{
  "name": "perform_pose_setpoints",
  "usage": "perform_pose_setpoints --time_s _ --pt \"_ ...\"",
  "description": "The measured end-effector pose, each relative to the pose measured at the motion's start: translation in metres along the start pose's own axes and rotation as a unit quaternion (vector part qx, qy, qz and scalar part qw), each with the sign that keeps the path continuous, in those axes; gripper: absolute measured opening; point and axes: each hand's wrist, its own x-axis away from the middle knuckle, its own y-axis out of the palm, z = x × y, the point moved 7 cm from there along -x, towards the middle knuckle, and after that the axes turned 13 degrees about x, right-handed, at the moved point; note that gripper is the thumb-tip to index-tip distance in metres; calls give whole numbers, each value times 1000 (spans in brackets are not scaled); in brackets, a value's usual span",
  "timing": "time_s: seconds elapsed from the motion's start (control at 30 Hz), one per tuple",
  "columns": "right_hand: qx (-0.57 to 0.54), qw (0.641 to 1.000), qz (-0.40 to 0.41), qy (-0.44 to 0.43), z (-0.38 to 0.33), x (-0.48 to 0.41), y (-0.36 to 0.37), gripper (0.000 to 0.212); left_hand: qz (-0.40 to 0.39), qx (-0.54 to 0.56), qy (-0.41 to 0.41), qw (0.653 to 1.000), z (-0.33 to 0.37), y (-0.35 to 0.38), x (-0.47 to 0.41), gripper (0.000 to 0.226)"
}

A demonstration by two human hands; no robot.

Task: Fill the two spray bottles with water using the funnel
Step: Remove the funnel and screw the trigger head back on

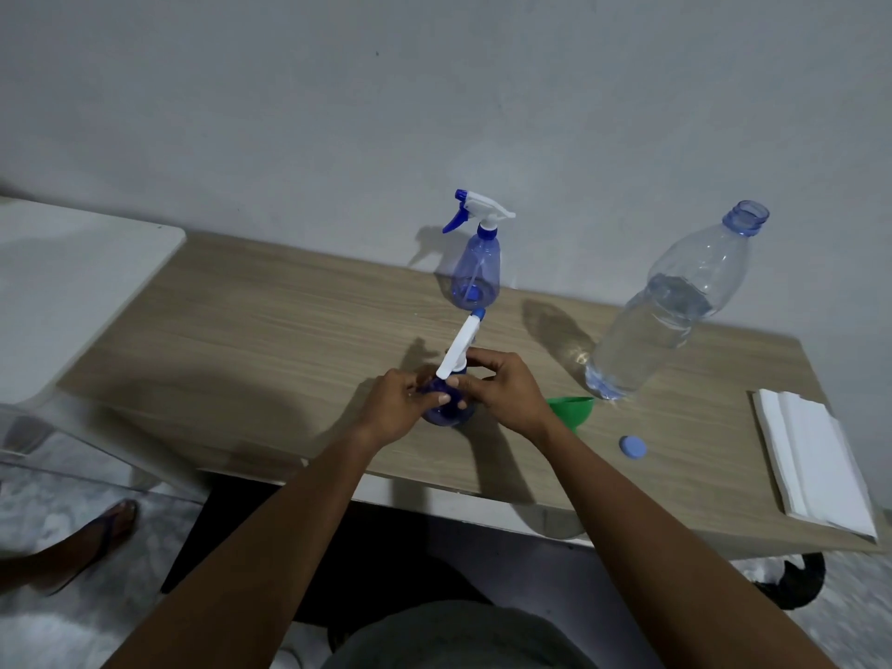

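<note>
Both hands on near sprayer (445, 413), which stands on the table (251, 330) at near-centre, just in from the near edge.

Left hand (396, 409): fingers curled round the blue body from the left, holding it. Right hand (499, 389): thumb and fingers pinched round the collar just under the spray head (461, 347). Head is white and angled up and away, with its blue nozzle tip toward the far side. Cannot tell whether the collar is threaded on or loose; the fingers cover the joint.

Far sprayer (474, 265): upright near the wall, far-centre, head on, blue trigger facing left. Untouched, apart from near sprayer; the near one's nozzle tip overlaps its base in this view. Dip tube shows through the clear blue wall. Water level not readable.

Funnel (573, 410): green, lying tipped on the table just right of the right wrist, touched by neither hand and in neither sprayer.

Water bottle (675, 321): big clear one, right of centre, far of the funnel, standing, uncapped, water to about the shoulder. Its blue cap (632, 447) lies flat on the table, near-right of the funnel.

Napkins (815, 463): white folded stack at the right end of the table.

White surface (72, 282) butts against the table's left end. Sandalled foot (113, 526) on the floor, lower left.
</note>
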Motion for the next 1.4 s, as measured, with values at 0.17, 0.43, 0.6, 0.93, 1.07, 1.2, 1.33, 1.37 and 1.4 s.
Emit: perform_pose_setpoints --time_s 0.17,0.43,0.6,0.93,1.07,1.2,1.33,1.37,1.4 --pt "4 999 43 -3 -1 6 9 23 27 41 3 999 0 5 12 33" --pt "-95 995 26 26 3 38 8 18 -78 112 -79 987 -13 9 30 45" --pt "-124 989 14 82 12 49 12 14 -118 118 -147 975 -15 20 48 33" --pt "-97 986 -16 137 19 67 24 39 -76 165 -212 960 -30 34 89 27" --pt "-105 986 -20 127 15 67 23 27 -57 167 -203 963 -18 36 93 29" --pt "-97 987 -16 126 14 65 19 25 -52 183 -207 960 -18 37 91 27" --pt "-101 988 -15 112 11 64 16 18 -54 195 -210 957 -17 40 89 19" --pt "-102 988 -15 111 10 64 15 17 -53 195 -209 957 -16 41 89 19" --pt "-102 988 -17 112 10 64 15 17 -53 195 -207 957 -14 41 90 19"
